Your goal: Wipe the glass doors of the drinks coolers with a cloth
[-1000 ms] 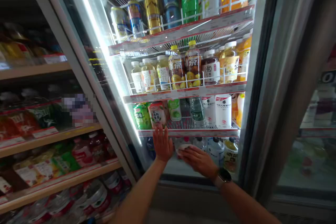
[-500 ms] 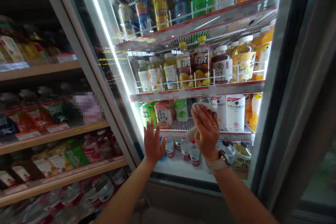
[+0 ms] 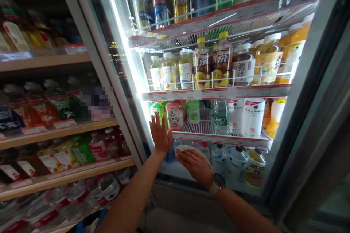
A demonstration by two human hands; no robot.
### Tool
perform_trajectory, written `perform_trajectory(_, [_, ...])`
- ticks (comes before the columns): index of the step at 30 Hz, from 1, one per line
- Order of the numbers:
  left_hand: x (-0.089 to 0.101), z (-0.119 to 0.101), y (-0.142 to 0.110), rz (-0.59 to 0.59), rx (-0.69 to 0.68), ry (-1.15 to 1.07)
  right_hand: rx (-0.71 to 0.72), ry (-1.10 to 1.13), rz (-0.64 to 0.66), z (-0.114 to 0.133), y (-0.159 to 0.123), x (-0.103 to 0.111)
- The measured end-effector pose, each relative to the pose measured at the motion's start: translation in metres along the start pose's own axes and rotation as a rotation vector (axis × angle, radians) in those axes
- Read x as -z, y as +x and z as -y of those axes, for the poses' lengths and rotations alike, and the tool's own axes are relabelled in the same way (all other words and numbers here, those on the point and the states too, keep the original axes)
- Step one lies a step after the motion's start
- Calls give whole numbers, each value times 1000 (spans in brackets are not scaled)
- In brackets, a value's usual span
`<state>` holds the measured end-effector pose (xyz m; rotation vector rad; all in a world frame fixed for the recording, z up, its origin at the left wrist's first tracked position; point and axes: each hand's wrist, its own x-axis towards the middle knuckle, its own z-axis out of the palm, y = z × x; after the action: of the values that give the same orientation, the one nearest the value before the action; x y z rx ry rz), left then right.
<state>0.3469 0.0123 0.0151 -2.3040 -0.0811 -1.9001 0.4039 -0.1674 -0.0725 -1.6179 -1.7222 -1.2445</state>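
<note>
My left hand (image 3: pixel 160 134) lies flat with spread fingers against the glass door (image 3: pixel 175 62) of a lit drinks cooler, low on its left side. Just to its right, my right hand (image 3: pixel 194 164) presses a white cloth (image 3: pixel 183 148) flat onto the glass near the bottom shelf; a watch is on that wrist. Behind the glass stand bottles and cans on wire shelves (image 3: pixel 218 93).
Open wooden store shelves (image 3: pixel 57 131) with bottled drinks and packets run along the left. The cooler's dark metal frame (image 3: pixel 308 91) and a second door stand on the right. Water bottles (image 3: pixel 104 189) fill the lowest left shelf.
My right hand with the cloth has swept down and left across the glass, from the middle shelf level to the bottom one. My left hand has stayed pressed on the glass.
</note>
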Motion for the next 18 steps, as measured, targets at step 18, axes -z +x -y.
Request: perform_trajectory(18, [-1,-6,-5,16,56,30,-387,-304,-352,-48,82,73])
